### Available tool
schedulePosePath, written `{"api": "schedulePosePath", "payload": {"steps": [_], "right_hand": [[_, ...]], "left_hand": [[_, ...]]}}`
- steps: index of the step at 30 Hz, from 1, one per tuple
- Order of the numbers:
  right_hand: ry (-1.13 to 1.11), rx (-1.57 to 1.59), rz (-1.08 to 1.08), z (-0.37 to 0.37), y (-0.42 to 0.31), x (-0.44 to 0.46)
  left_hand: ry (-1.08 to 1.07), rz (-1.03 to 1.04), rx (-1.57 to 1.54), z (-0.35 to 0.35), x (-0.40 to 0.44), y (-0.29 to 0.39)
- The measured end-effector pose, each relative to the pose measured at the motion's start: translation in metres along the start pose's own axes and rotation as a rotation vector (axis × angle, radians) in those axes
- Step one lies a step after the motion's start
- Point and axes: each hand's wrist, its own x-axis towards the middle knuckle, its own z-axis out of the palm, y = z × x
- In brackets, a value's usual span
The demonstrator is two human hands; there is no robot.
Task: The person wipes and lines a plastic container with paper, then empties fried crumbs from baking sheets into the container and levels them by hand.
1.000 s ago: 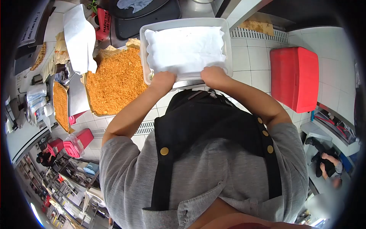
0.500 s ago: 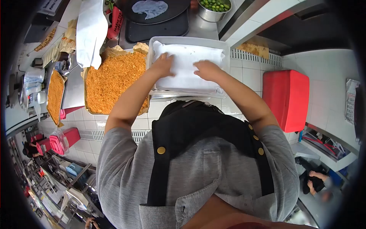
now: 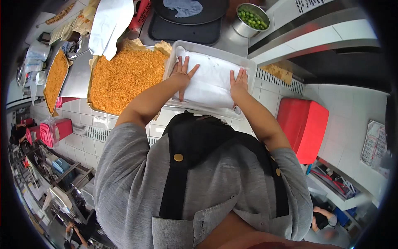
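Note:
A white paper or cloth liner (image 3: 210, 81) lies inside a translucent plastic tub (image 3: 251, 68) at the counter's front edge. Spread fingers of my left hand (image 3: 182, 75) press flat on the liner's left side. On its right side rests my right hand (image 3: 239, 84), fingers also stretched out. Neither hand grips anything. Left of the tub stands a sheet pan lined with brown paper, filled with an orange-brown crumb layer (image 3: 126, 79). A folded white sheet (image 3: 110, 29) overlaps the pan's far left corner.
Black trays (image 3: 186, 33) lie behind the tub, with a crumpled bluish cloth (image 3: 182, 7) on top. A metal pot of small green vegetables (image 3: 252, 20) stands at back right. Another crumb-filled pan (image 3: 57, 81) is at left. A red bin (image 3: 300, 128) stands on the right; people work in the background.
My hands have spread out flatter on the liner, the right one moving toward the tub's right side. The whole view has turned slightly.

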Motion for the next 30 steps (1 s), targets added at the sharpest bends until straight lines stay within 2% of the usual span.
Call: {"api": "schedulePosePath", "payload": {"steps": [2, 4, 7, 10, 14, 16, 17, 18, 19, 23, 25, 28, 30], "right_hand": [[-0.001, 0.003, 0.018, -0.006, -0.001, 0.004], [-0.007, 0.257, -0.049, -0.021, -0.003, -0.002], [0.042, 0.31, -0.081, -0.026, -0.004, -0.003], [0.041, 0.357, -0.089, -0.021, 0.007, 0.0], [0.053, 0.351, -0.064, -0.024, 0.006, 0.0], [0.068, 0.304, -0.049, -0.013, 0.003, 0.007], [0.086, 0.256, -0.027, -0.01, 0.004, 0.013], [0.09, 0.259, -0.024, -0.01, 0.005, 0.014], [0.019, 0.069, 0.006, -0.007, 0.002, 0.009], [-0.155, -0.219, 0.061, -0.017, 0.012, -0.014], [-0.156, -0.222, 0.06, -0.009, 0.012, -0.006], [-0.141, -0.222, 0.075, 0.007, 0.012, 0.003], [-0.11, -0.176, 0.115, 0.01, 0.009, 0.012]], "left_hand": [[-0.056, -0.04, -0.166, -0.011, 0.005, 0.005], [-0.045, -0.073, -0.181, -0.028, 0.01, 0.014], [0.093, -0.149, -0.091, -0.026, 0.026, 0.011], [0.185, -0.129, -0.175, -0.016, 0.031, 0.0], [0.159, -0.143, -0.161, -0.015, 0.033, -0.002], [0.244, -0.059, -0.147, -0.014, 0.037, -0.015], [0.143, -0.082, -0.035, -0.012, 0.038, -0.016], [0.146, -0.083, -0.029, -0.02, 0.026, -0.014], [0.042, -0.103, 0.228, -0.025, 0.011, -0.009], [-0.012, -0.167, 0.578, 0.005, 0.015, -0.005], [0.027, -0.204, 0.649, 0.001, 0.014, -0.004], [-0.07, -0.253, 0.82, -0.002, 0.012, -0.002], [-0.009, -0.281, 0.847, 0.01, 0.029, -0.006]]}}
